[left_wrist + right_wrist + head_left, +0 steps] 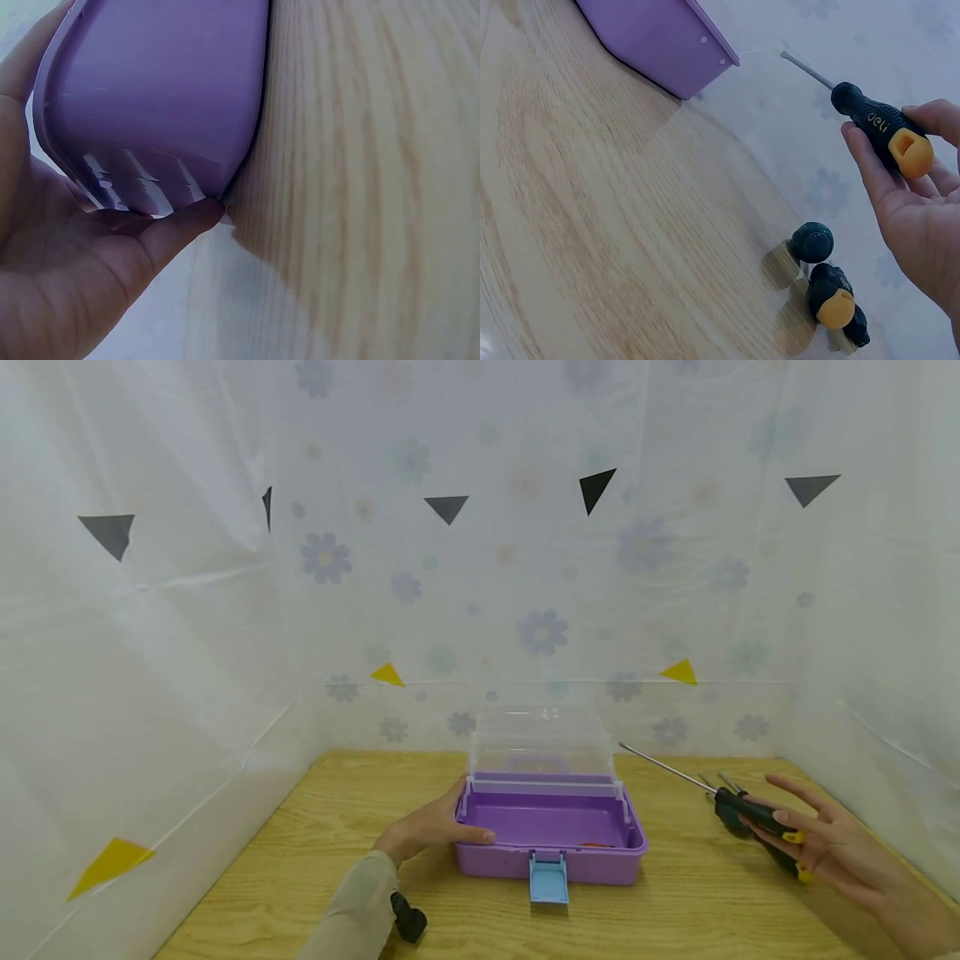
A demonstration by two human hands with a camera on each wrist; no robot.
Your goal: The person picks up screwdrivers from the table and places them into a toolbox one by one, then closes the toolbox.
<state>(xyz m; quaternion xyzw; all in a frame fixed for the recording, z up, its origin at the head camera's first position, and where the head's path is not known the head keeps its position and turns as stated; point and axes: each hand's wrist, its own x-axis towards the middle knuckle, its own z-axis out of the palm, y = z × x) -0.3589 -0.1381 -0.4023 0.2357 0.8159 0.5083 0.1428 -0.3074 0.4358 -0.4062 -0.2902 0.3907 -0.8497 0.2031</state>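
A purple toolbox (510, 862) sits on the table with its clear lid (540, 739) raised at the back and its pale blue latch (549, 883) hanging down in front. My left hand (431, 827) grips the box's left end, thumb along the wall; the left wrist view shows the hand (82, 255) around that end. Off to the right, my right hand (843, 852) holds a screwdriver (750, 810) by its black and yellow handle, between thumb and fingers. Its long shaft points left and up, above the table. A bit of orange (596, 845) shows inside the box.
Several more screwdrivers with dark handles (829, 289) lie on the wood-grain table (360, 793) below my right hand. Beside my left wrist is a small black object (408, 918). White flowered sheeting (540, 568) encloses the table at the back and sides.
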